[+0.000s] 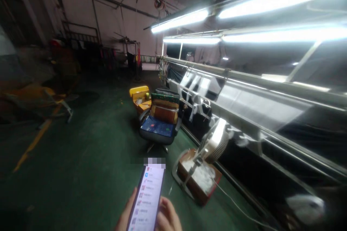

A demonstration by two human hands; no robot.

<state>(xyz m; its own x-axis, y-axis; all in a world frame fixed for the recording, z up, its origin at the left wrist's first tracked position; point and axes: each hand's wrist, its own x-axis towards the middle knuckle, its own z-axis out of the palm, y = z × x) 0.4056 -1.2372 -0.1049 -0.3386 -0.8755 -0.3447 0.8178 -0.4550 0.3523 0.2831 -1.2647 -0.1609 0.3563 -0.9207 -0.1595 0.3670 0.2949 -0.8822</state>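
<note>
Smartphone [146,196], text illegible, between left hand [127,214], right hand [169,216]

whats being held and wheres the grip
A smartphone, gripped along its lower long edges: the left hand on one side, the right hand on the other.

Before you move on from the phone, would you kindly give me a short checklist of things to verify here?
1. Black smartphone held in the hands: ok.
2. Phone screen lit, showing a list: ok.
3. List text legible: cannot tell, too small.
4. Thin white cable lying loose on the green floor: not ok.
5. Round white fan running: cannot tell.
6. Blue-seated swivel chair upright on its base: ok.
</note>
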